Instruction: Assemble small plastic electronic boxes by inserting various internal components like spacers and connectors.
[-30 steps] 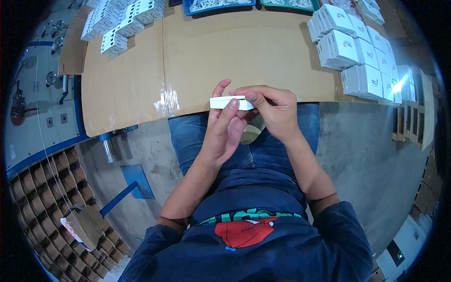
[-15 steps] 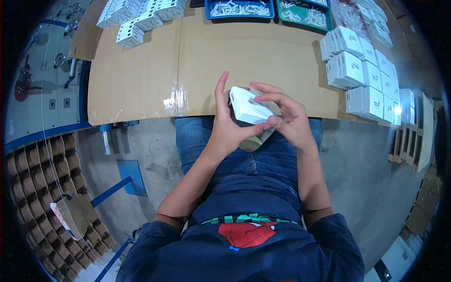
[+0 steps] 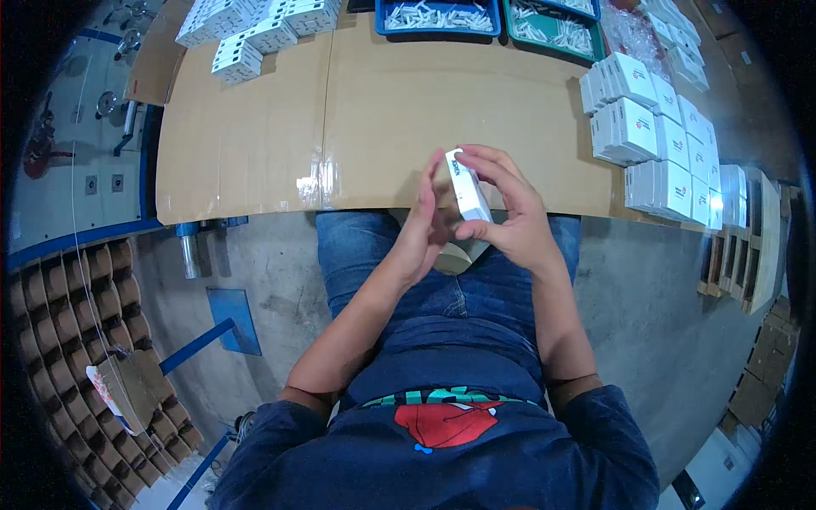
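Observation:
Above my lap, at the table's front edge, a small flat white box (image 3: pixel 468 190) stands tilted with one narrow printed side toward me. My right hand (image 3: pixel 513 206) grips it from the right, thumb at its lower end and fingers curled over its upper end. My left hand (image 3: pixel 416 223) is on the box's left, fingers stretched upward and palm turned toward it. Whether the left palm touches the box is hard to make out, and its thumb is hidden. Just below the box, a pale beige curved piece (image 3: pixel 455 258) shows between my wrists over the jeans.
White boxes (image 3: pixel 671 136) stand stacked at the table's right, with more white blocks (image 3: pixel 272 34) at the far left. Blue (image 3: pixel 438 32) and green (image 3: pixel 600 51) trays of small white pieces line the back. Brown cardboard (image 3: pixel 246 161) covers the table. Cardboard dividers (image 3: pixel 81 340) stand lower left.
The white box has turned from its broad printed face to a narrow side. My left hand has shifted, its fingers now closer together and upright; my right hand has moved its grip along the box.

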Action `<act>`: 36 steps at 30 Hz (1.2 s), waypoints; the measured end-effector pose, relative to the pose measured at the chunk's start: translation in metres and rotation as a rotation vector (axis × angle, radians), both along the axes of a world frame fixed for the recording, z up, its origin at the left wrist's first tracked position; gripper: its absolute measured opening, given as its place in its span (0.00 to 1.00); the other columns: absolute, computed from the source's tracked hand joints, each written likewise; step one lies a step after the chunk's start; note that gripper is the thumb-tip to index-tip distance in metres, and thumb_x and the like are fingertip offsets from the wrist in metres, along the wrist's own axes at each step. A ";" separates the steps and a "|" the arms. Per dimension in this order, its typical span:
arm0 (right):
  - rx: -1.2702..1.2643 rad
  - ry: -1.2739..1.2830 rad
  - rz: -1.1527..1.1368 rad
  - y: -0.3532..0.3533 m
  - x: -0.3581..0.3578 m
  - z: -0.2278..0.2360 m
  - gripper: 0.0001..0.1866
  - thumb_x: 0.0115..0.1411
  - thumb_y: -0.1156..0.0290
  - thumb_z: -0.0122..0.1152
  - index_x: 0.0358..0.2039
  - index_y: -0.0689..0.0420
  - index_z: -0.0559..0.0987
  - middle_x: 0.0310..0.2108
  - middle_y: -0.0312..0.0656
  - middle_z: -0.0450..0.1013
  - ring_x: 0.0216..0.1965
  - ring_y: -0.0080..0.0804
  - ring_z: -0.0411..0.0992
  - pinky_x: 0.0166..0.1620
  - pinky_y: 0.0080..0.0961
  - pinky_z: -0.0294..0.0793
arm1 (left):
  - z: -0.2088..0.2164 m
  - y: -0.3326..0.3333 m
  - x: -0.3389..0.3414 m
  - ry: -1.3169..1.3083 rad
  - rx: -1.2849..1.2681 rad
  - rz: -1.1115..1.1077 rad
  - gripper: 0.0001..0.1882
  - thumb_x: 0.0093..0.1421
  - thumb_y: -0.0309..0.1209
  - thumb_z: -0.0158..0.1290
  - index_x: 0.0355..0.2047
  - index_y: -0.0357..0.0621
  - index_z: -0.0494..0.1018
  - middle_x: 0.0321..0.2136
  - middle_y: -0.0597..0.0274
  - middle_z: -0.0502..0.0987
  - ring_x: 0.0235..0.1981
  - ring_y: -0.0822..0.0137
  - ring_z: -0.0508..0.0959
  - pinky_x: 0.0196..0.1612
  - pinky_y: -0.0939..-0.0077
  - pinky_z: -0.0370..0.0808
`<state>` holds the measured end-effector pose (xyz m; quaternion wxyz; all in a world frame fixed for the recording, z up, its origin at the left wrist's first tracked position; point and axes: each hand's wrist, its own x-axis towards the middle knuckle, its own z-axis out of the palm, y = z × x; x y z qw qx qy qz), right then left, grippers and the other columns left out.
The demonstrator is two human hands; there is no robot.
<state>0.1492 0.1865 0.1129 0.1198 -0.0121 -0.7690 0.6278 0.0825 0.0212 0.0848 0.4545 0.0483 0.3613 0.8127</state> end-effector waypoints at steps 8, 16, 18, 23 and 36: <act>0.207 0.062 0.014 -0.005 0.000 -0.015 0.36 0.52 0.51 0.77 0.60 0.53 0.79 0.65 0.52 0.66 0.65 0.49 0.67 0.63 0.41 0.69 | 0.014 0.017 0.017 -0.127 -0.104 -0.036 0.36 0.75 0.58 0.38 0.70 0.44 0.57 0.61 0.56 0.70 0.64 0.62 0.71 0.65 0.62 0.69; 0.338 0.183 0.009 -0.009 -0.003 -0.021 0.34 0.64 0.42 0.61 0.60 0.56 0.78 0.65 0.55 0.64 0.64 0.55 0.66 0.64 0.44 0.67 | 0.020 0.024 0.031 -0.095 -0.106 0.117 0.35 0.76 0.57 0.36 0.68 0.41 0.58 0.59 0.55 0.70 0.62 0.62 0.72 0.65 0.64 0.70; 0.319 0.179 0.014 -0.010 -0.003 -0.020 0.33 0.65 0.43 0.60 0.60 0.56 0.77 0.65 0.55 0.64 0.64 0.55 0.66 0.64 0.45 0.67 | 0.018 0.025 0.031 -0.102 -0.120 0.130 0.34 0.76 0.57 0.36 0.68 0.42 0.59 0.59 0.56 0.70 0.62 0.62 0.72 0.65 0.64 0.70; 0.292 0.170 0.018 -0.010 -0.003 -0.021 0.30 0.69 0.46 0.56 0.61 0.57 0.75 0.66 0.56 0.64 0.64 0.56 0.65 0.65 0.45 0.66 | 0.014 0.025 0.030 -0.078 -0.097 0.133 0.32 0.76 0.55 0.36 0.66 0.43 0.61 0.57 0.58 0.71 0.60 0.64 0.73 0.64 0.64 0.70; 0.204 0.205 -0.043 -0.013 -0.005 -0.025 0.32 0.73 0.44 0.47 0.61 0.59 0.74 0.65 0.55 0.68 0.64 0.53 0.68 0.65 0.42 0.68 | 0.014 0.027 0.030 -0.123 -0.095 0.187 0.25 0.77 0.50 0.38 0.59 0.42 0.67 0.51 0.60 0.74 0.53 0.69 0.75 0.58 0.69 0.73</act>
